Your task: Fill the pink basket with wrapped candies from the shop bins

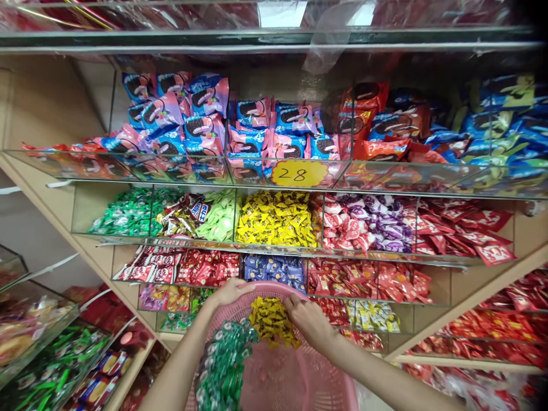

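Note:
A pink plastic basket (295, 379) hangs tilted in front of the shelves, its round mouth towards me. My left hand (231, 292) is closed over its far left rim. Inside lies a long heap of green-wrapped sweets (222, 365) along the left wall. A smaller pile of yellow-wrapped sweets (272, 321) rests against the far wall. My right hand (310, 319) is inside the basket, with its curled fingers against the right edge of the yellow pile. Whatever is in those fingers is hidden.
Glass-fronted shelves rise ahead, with yellow sweets (276, 220), green sweets (124, 211) and blue packets (276, 271) in compartments. A yellow price card (299, 173) marked 28 is on the upper glass, below cookie packs (291, 117). More glass bins (55, 365) stand at lower left.

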Demonstrator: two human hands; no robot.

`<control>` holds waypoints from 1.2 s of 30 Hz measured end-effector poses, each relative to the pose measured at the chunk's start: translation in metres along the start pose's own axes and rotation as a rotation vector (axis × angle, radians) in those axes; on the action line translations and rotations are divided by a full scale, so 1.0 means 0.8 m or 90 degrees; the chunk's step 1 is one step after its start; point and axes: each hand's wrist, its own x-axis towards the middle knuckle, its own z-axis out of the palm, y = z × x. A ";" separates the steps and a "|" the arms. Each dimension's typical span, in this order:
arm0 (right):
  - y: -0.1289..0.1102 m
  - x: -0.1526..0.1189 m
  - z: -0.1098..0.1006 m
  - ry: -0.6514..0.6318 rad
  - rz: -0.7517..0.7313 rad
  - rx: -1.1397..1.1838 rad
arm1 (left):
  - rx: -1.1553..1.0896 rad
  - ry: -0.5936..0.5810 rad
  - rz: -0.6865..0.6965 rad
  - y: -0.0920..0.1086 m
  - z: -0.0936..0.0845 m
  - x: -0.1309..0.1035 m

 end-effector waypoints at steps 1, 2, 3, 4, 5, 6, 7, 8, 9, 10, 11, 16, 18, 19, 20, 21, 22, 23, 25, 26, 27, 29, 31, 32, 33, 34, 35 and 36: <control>0.000 0.001 0.001 -0.002 -0.002 0.004 | -0.001 0.001 -0.001 0.000 0.000 0.000; -0.001 0.001 0.000 -0.003 -0.004 0.007 | 0.000 0.003 -0.002 0.000 0.000 0.000; -0.001 0.001 -0.002 -0.005 -0.005 0.011 | 0.001 0.005 -0.003 0.000 0.000 0.000; -0.002 0.001 -0.005 -0.007 -0.006 0.015 | 0.003 0.006 -0.005 0.000 0.000 0.000; -0.002 0.001 -0.009 -0.012 -0.006 0.019 | 0.005 0.007 -0.006 0.000 0.000 0.001; -0.003 0.001 -0.012 -0.018 -0.007 0.023 | 0.007 0.006 -0.006 -0.001 0.000 0.001; -0.003 0.000 -0.016 -0.023 -0.008 0.026 | 0.007 0.004 -0.008 -0.001 0.000 0.001; -0.003 0.000 -0.019 -0.027 -0.009 0.030 | 0.006 0.001 -0.010 -0.001 0.000 0.001; -0.004 -0.001 -0.021 -0.028 -0.010 0.034 | 0.006 -0.001 -0.011 -0.002 0.000 0.001; -0.004 -0.001 -0.022 -0.025 -0.011 0.038 | 0.008 -0.002 -0.012 -0.002 0.000 0.002; -0.004 -0.002 -0.021 -0.020 -0.013 0.043 | 0.012 -0.001 -0.013 -0.003 0.000 0.002; -0.004 -0.003 -0.012 -0.006 -0.034 0.054 | 0.051 0.007 -0.021 -0.006 -0.001 0.004; -0.005 -0.002 -0.010 -0.006 -0.038 0.059 | 0.056 0.004 -0.016 -0.007 -0.001 0.004; -0.005 -0.001 -0.009 -0.005 -0.040 0.066 | 0.056 0.001 -0.015 -0.007 -0.001 0.004; -0.006 0.000 -0.008 -0.004 -0.041 0.076 | 0.056 -0.001 -0.015 -0.007 -0.001 0.004; -0.006 0.001 -0.008 -0.003 -0.042 0.086 | 0.057 -0.002 -0.017 -0.008 -0.001 0.005; -0.006 0.002 -0.009 -0.001 -0.041 0.096 | 0.055 -0.001 -0.019 -0.009 -0.001 0.005; -0.005 0.003 -0.010 0.000 -0.040 0.105 | 0.052 0.000 -0.018 -0.010 0.000 0.006; -0.003 0.003 -0.014 0.008 -0.032 0.119 | 0.042 0.003 -0.015 -0.012 0.000 0.007; -0.002 0.003 -0.018 0.015 -0.023 0.123 | 0.039 0.004 -0.012 -0.014 0.000 0.008; 0.000 0.003 -0.024 0.023 -0.011 0.126 | 0.041 0.007 -0.009 -0.015 -0.001 0.008; 0.003 0.004 -0.040 0.043 0.009 0.136 | 0.058 0.014 -0.001 -0.018 -0.001 0.010; 0.006 0.007 -0.064 0.072 0.013 0.163 | 0.069 0.011 0.004 -0.021 -0.001 0.011; 0.008 0.009 -0.079 0.092 0.009 0.183 | 0.067 0.008 0.004 -0.022 -0.001 0.011; 0.010 0.013 -0.094 0.117 0.001 0.206 | 0.061 0.007 0.003 -0.023 0.000 0.012; 0.012 0.018 -0.109 0.146 -0.003 0.228 | 0.053 0.006 0.003 -0.024 0.000 0.011; 0.015 0.025 -0.123 0.176 -0.009 0.248 | 0.049 0.006 0.006 -0.024 0.000 0.011; 0.018 0.032 -0.136 0.211 -0.009 0.266 | 0.049 0.006 0.007 -0.024 0.000 0.011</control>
